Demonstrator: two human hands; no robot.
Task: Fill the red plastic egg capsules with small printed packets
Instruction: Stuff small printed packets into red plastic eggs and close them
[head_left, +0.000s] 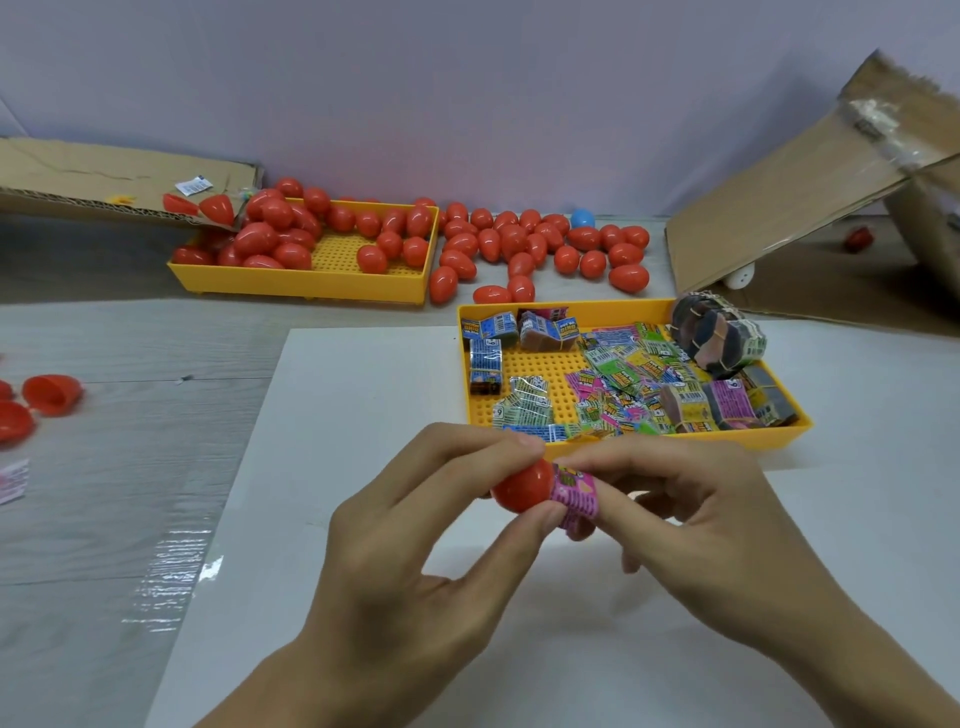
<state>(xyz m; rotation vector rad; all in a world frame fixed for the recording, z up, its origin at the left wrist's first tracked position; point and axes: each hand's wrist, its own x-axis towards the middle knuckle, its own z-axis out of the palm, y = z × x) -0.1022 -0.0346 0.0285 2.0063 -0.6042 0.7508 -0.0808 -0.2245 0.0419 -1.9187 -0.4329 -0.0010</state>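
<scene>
My left hand (415, 530) pinches a red egg capsule half (519, 486) between thumb and fingers above a white sheet (363, 395). My right hand (691, 525) holds a pink printed packet (574, 496) against the capsule's open end. Just beyond my hands, a yellow tray (779, 436) carries several loose and bundled printed packets (623, 384). Several closed red eggs (519, 244) lie on the table at the back, and more fill another yellow tray (311, 283) at back left.
Open red capsule halves (49, 397) lie at the left edge near a small packet (13, 480). Flattened cardboard (104, 176) sits at back left, and a cardboard box flap (805, 197) leans at the right. One blue egg (582, 218) lies among the red ones.
</scene>
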